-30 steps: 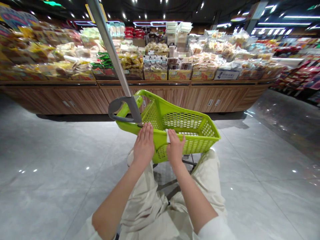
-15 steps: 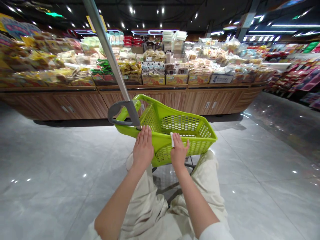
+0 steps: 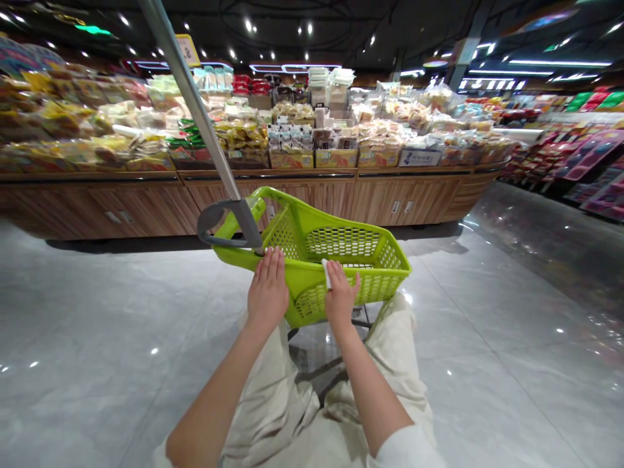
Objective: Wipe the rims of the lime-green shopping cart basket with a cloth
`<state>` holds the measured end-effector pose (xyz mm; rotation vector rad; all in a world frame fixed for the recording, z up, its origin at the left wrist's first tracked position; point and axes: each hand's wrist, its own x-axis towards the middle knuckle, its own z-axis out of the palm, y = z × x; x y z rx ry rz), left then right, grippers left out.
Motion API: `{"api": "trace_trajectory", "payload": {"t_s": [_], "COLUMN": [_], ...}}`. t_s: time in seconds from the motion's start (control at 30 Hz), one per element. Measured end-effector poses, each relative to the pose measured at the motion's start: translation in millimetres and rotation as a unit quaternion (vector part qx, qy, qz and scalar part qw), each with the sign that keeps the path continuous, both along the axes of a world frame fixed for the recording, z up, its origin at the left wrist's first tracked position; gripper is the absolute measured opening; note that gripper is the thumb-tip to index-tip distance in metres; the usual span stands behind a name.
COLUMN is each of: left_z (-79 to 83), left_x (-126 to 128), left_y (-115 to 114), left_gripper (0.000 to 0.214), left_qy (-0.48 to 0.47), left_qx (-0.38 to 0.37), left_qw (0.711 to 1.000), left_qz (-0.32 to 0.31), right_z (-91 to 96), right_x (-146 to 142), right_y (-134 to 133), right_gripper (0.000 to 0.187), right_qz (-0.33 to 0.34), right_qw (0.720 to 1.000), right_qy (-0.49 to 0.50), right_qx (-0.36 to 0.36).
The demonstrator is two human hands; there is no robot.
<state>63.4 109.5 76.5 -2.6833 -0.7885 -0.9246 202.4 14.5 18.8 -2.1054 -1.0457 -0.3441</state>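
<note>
A bright green plastic shopping cart basket (image 3: 348, 242) with latticed sides stands in front of me, close to my knees. My left hand (image 3: 267, 286) rests on its near rim, fingers stretched out, by the foot of the metal pole (image 3: 207, 123). Farther right along that rim, my right hand (image 3: 340, 296) presses a small white tissue (image 3: 326, 273) against the green plastic. Its fingers bend over the edge, with the little finger sticking out. A grey loop handle (image 3: 221, 222) joins the pole at the basket's left end.
Behind the cart runs a wooden display counter (image 3: 312, 192) heaped with packaged foods (image 3: 292, 140). More shelves of goods (image 3: 560, 146) stand at the right. Glossy grey tiles (image 3: 487, 383) cover the floor around my legs.
The whole scene has shifted slightly left in my view. Both hands keep nearly the same places on the rim, and the tissue stays under the right hand.
</note>
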Motion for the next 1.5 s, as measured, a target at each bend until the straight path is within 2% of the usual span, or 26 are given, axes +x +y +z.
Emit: {"api": "trace_trajectory", "payload": {"t_s": [0.07, 0.1, 0.23, 0.33, 0.43, 0.53, 0.63, 0.7, 0.8, 0.87, 0.93, 1.0, 1.13, 1.23, 1.3, 1.4, 1.5], "left_z": [-0.7, -1.6, -6.2, -7.0, -5.3, -3.9, -4.9, -6.9, -10.1, -10.9, -10.0, -8.0, -4.4, -3.0, -2.0, 0.4, 3.6], "left_x": [1, 2, 5, 5, 5, 5, 6, 6, 5, 4, 4, 3, 2, 2, 2, 1, 1], "left_y": [0, 0, 2, 3, 1, 0, 1, 3, 6, 8, 7, 6, 4, 4, 4, 5, 4], "left_gripper": [0.069, 0.069, 0.066, 0.065, 0.068, 0.070, 0.070, 0.069, 0.067, 0.066, 0.065, 0.066, 0.067, 0.065, 0.064, 0.063, 0.063], "left_qy": [0.000, -0.002, -0.017, -0.023, -0.019, -0.012, -0.009, -0.010, -0.019, -0.020, -0.015, -0.009, 0.005, 0.022, 0.031, 0.034, 0.039], "left_qx": [0.000, 0.001, 0.006, 0.008, 0.003, 0.001, -0.002, -0.005, -0.002, 0.002, 0.002, -0.001, -0.004, -0.005, -0.008, -0.015, -0.019], "left_qw": [1.000, 1.000, 1.000, 1.000, 1.000, 1.000, 1.000, 1.000, 1.000, 1.000, 1.000, 1.000, 1.000, 0.999, 0.999, 0.999, 0.999], "left_qz": [0.005, 0.008, 0.011, 0.010, 0.015, 0.023, 0.027, 0.024, 0.014, 0.010, 0.013, 0.017, 0.023, 0.028, 0.028, 0.028, 0.028], "right_z": [0.6, 4.5, 29.9, 36.2, 20.4, -1.6, -5.4, 5.8, 30.3, 40.4, 39.8, 29.5, 3.9, 5.2, 17.5, 38.1, 41.8], "right_x": [-3, -9, -41, -47, -28, -3, 1, -12, -38, -48, -46, -33, -2, -4, -19, -44, -49], "right_y": [3, 8, 41, 49, 31, 8, 6, 18, 43, 52, 49, 35, 5, 5, 18, 42, 48], "right_gripper": [0.081, 0.079, 0.072, 0.074, 0.082, 0.084, 0.081, 0.078, 0.076, 0.077, 0.078, 0.080, 0.081, 0.079, 0.077, 0.073, 0.074], "right_qz": [-0.037, -0.030, 0.109, 0.161, 0.139, 0.053, -0.012, 0.016, 0.126, 0.167, 0.173, 0.154, 0.057, 0.015, 0.051, 0.146, 0.165], "right_qw": [0.999, 0.999, 0.993, 0.987, 0.990, 0.998, 0.999, 0.999, 0.991, 0.986, 0.985, 0.988, 0.998, 1.000, 0.998, 0.989, 0.986], "right_qy": [0.023, 0.031, 0.029, 0.012, -0.020, -0.018, 0.019, 0.034, 0.027, 0.018, 0.007, 0.000, 0.015, 0.024, 0.017, -0.008, -0.025], "right_qx": [0.009, 0.012, 0.019, 0.021, 0.013, 0.020, 0.033, 0.031, 0.020, 0.016, 0.009, -0.001, -0.008, -0.010, -0.015, -0.022, -0.024]}}
